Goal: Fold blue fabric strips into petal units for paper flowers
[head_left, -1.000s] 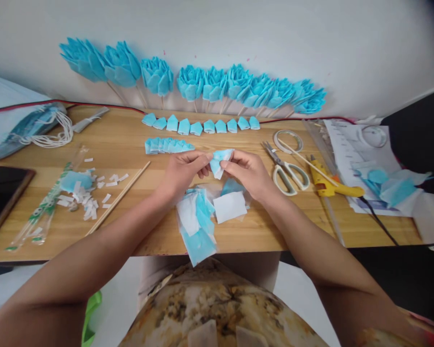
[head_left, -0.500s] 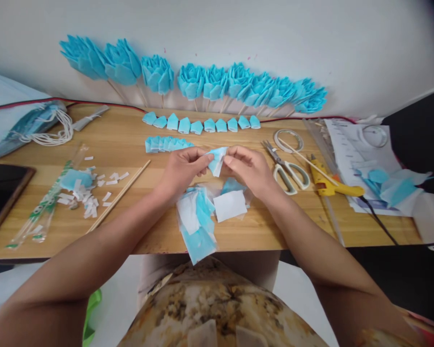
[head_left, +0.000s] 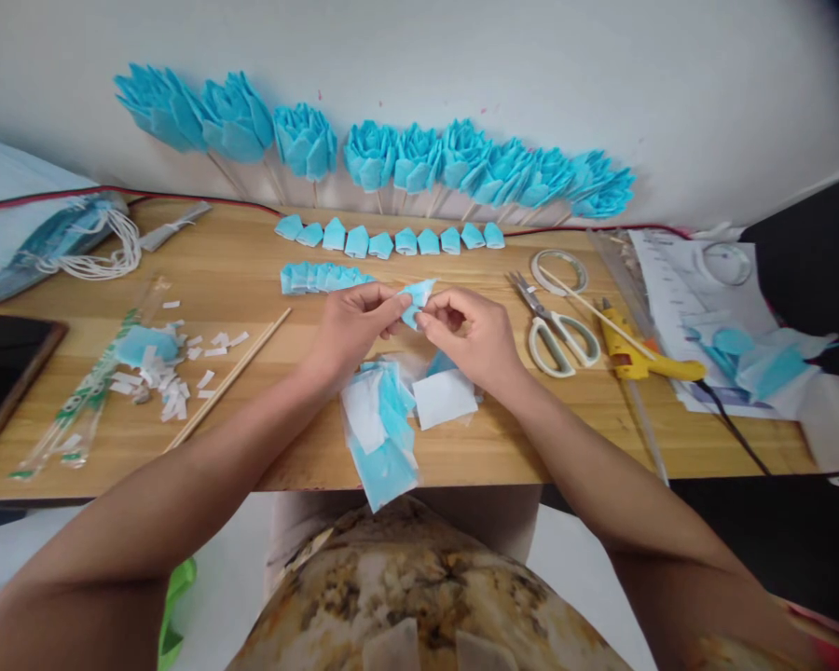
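My left hand and my right hand meet above the middle of the wooden table. Both pinch one small folded piece of blue fabric between thumb and fingertips. Just below the hands lies a loose pile of blue and white fabric squares near the table's front edge. Behind the hands, a fanned stack of folded blue petals and a row of single folded petals lie on the table.
Several blue fabric flowers on sticks lean on the wall. Scissors, a yellow glue gun and a tape ring lie right. A wooden stick, white scraps, a phone and masks lie left.
The blue piece has been folded smaller between my fingers. My right hand has shifted slightly left and closed in on it. My left hand has barely moved.
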